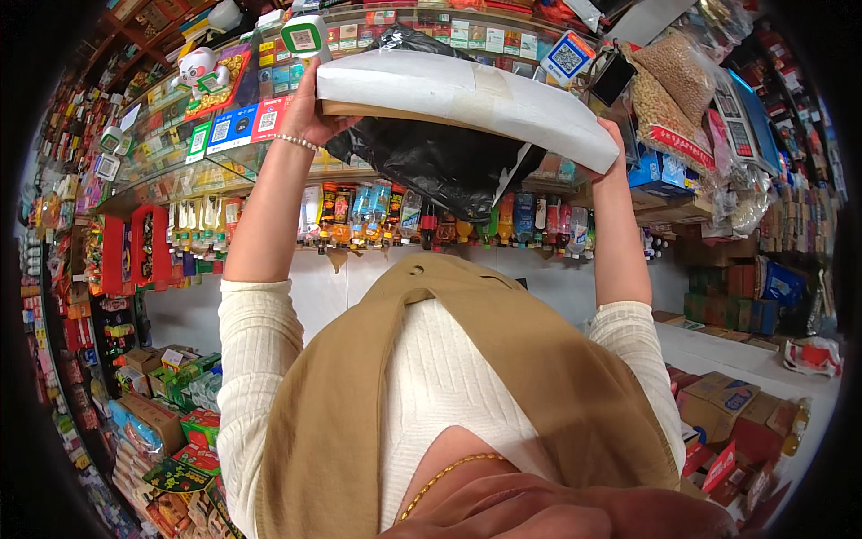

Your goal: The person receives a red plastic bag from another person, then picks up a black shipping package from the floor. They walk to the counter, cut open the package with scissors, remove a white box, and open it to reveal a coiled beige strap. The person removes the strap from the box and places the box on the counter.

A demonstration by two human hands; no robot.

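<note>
A long white cardboard box (465, 91), with a strip of clear tape near its middle, is held up level by both hands above a glass display counter. My left hand (313, 108), with a beaded bracelet at the wrist, grips its left end, the thumb under the brown lower edge. At the right end my right hand (606, 151) holds the corner; part of its fingers is hidden by the box. Below and behind the box lies a crumpled black plastic bag (438, 162); whether it touches the box I cannot tell.
The glass counter (232, 158) holds cigarette packs, with payment code cards (232, 128) and a white cat figurine (202, 71) on it. Bottled drinks (377, 209) stand in a row at the counter's near side. Bags of peanuts (667, 101) and a calculator (734, 114) are at right.
</note>
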